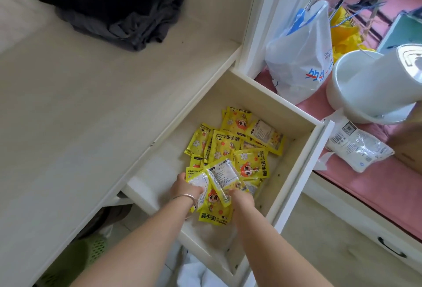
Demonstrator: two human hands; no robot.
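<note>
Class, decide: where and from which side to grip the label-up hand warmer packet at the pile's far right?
Probably pinch the right edge of the packet, coming from above right: it lies flat, and that edge borders bare drawer floor.

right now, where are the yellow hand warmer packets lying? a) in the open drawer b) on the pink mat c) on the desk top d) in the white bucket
a: the hand warmer packets lie heaped inside the open drawer, with the left hand and right hand holding some.
</note>
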